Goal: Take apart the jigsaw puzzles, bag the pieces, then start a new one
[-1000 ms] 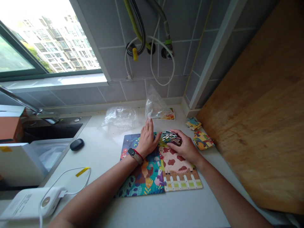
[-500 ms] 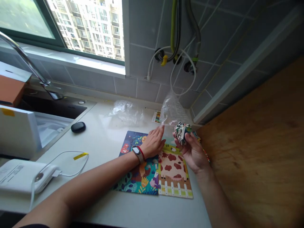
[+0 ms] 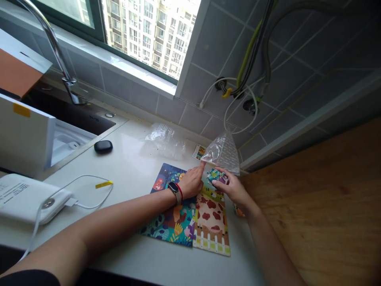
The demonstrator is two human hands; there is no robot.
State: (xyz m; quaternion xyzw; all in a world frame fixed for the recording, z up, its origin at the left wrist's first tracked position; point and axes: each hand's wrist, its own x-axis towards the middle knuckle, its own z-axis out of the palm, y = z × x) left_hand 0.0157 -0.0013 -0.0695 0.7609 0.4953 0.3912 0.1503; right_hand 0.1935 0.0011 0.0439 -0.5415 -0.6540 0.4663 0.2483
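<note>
My left hand (image 3: 192,182), with a watch band and red bracelet at the wrist, rests on two picture puzzles. Its index finger stretches towards the edge of a clear plastic bag (image 3: 223,149); the other fingers are bent and partly hidden. Whether the fingertip touches the bag is unclear. Under that hand lies the dark blue and teal puzzle (image 3: 166,228). A puzzle with a spotted cow (image 3: 210,214) adjoins its right side. Above the cow puzzle's far end, my right hand (image 3: 235,190) grips a stack of jigsaw pieces (image 3: 216,177), coloured faces showing.
Crumpled plastic (image 3: 165,139) and a small picture card (image 3: 199,151) lie towards the wall. To the left are a black oval object (image 3: 103,147), a white cabled device (image 3: 29,196) and a sink (image 3: 89,119) with a white box (image 3: 25,135). Colourful pieces (image 3: 239,211) sit under my right wrist.
My right hand has turned the stack of jigsaw pieces, so coloured faces show instead of edges. My left hand's fingers have bent, leaving the index finger extended. The camera view has tilted.
</note>
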